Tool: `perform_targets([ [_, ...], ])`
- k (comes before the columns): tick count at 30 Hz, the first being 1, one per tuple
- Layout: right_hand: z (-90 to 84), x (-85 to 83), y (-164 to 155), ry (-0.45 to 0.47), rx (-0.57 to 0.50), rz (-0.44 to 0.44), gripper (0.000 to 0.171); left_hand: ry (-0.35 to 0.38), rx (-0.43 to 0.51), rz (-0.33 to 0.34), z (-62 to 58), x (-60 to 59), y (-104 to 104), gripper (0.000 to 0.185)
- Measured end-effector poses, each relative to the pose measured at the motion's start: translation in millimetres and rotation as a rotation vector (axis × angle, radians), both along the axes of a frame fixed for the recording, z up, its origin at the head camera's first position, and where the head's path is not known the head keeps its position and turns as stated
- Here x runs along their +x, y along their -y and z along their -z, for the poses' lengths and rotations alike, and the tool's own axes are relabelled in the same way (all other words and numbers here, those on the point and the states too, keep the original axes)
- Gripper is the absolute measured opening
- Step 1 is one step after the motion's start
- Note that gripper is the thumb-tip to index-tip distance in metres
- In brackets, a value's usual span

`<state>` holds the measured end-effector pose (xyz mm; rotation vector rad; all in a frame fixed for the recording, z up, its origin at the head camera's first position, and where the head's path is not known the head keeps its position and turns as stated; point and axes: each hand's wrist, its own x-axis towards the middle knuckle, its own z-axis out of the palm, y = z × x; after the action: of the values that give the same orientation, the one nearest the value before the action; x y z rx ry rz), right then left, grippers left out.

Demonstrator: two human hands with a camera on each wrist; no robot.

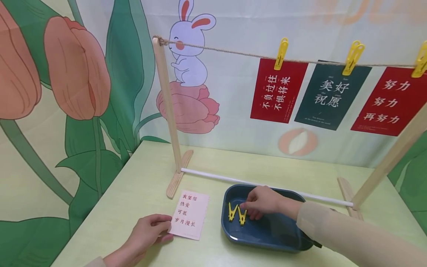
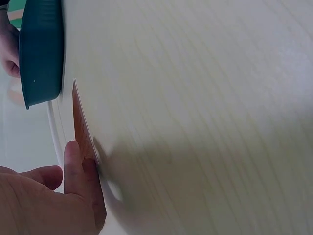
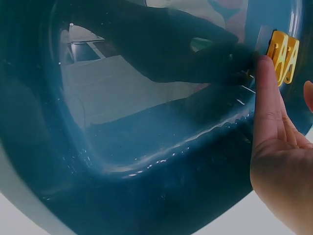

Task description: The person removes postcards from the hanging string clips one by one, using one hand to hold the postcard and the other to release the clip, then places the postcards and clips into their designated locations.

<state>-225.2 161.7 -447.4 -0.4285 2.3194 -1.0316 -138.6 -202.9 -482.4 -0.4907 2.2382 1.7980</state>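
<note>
My left hand [image 1: 146, 233] pinches the lower left edge of a white card [image 1: 188, 215] with red Chinese writing. In the left wrist view, the card [image 2: 83, 122] stands out edge-on from the fingers, slightly off the table. My right hand [image 1: 263, 202] reaches into a dark blue tray [image 1: 270, 237], beside two yellow clothespins [image 1: 242, 217]. The right wrist view shows the fingers of the right hand [image 3: 281, 147] fairly straight, a fingertip at the clothespins [image 3: 283, 56] and the thumb apart. Whether that fingertip touches them I cannot tell.
Behind the tray stands a wooden frame [image 1: 168, 100] with a white bottom bar [image 1: 213, 177]. From its twine [image 1: 227, 51], yellow clothespins [image 1: 281, 53] hold a red card [image 1: 278, 91], a green card [image 1: 333, 96] and another red card [image 1: 388, 100]. A printed backdrop [image 1: 233, 22] hangs behind.
</note>
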Motion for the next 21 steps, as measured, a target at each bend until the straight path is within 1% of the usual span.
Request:
perform_targets([
  [11, -0.6, 3.1, -1.6, 0.006, -0.024, -0.006, 0.023, 0.004, -0.045, 0.007, -4.8, -2.1, -1.1, 0.030],
  [21, -1.5, 3.3, -2.6, 0.014, -0.036, 0.003, 0.024, -0.012, -0.063, 0.004, -8.4, -2.1, 2.2, 0.029],
])
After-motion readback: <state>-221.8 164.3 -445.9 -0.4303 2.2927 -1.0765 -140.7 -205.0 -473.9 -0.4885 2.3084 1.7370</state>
